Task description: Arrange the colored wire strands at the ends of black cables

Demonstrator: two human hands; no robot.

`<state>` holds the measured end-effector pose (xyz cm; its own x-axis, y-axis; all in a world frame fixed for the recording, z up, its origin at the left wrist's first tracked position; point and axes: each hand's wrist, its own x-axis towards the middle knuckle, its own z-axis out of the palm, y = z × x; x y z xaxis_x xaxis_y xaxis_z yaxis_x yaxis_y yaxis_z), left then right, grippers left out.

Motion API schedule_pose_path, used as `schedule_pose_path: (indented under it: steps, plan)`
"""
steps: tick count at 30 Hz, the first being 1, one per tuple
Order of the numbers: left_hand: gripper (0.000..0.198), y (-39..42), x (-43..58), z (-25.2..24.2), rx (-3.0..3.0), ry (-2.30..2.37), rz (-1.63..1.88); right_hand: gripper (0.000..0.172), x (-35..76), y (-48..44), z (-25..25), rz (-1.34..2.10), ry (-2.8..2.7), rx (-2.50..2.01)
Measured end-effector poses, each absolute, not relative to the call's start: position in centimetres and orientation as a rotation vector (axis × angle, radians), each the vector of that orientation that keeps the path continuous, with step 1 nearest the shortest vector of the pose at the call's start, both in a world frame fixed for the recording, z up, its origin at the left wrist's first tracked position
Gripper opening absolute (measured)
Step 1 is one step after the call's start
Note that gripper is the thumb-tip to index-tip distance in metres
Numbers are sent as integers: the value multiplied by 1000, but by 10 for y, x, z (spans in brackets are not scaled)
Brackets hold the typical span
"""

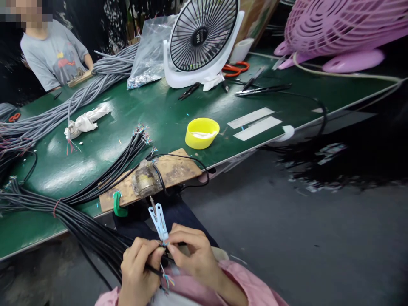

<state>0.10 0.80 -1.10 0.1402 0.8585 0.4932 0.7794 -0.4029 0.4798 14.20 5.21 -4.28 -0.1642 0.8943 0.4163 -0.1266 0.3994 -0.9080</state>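
My left hand (138,265) pinches a thin black cable (153,269) whose stripped coloured wire ends (167,279) fan out just below my fingers. My right hand (191,255) is closed on a small light-blue tool (158,221) with a metal tip pointing up, pressed against the cable end. Both hands meet low in the view, above my lap and pink sleeves. A thick bundle of black cables (79,221) runs from the green table (95,140) down toward my left hand.
A wooden board (178,168) with a worn metal block (145,180) sits at the table edge. Beyond are a yellow bowl (202,132), a white desk fan (204,38), scissors (236,68), grey cables (63,106), a rag (84,122) and a person in a grey shirt (52,55).
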Motion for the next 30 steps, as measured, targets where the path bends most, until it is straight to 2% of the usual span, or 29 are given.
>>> schedule_pose_path:
  steps: [9, 18, 30]
  plan:
    - [15, 7, 5, -8, 2220, 1690, 1199, 14, 144, 50, -34, 786, -1591, -707]
    - [12, 10, 4, -8, 2184, 1641, 1253, 12, 147, 51, -46, 1255, -1424, -731]
    - [7, 13, -1, -14, 2248, 1648, 1162, 15, 141, 48, -49, 1237, -1359, -739]
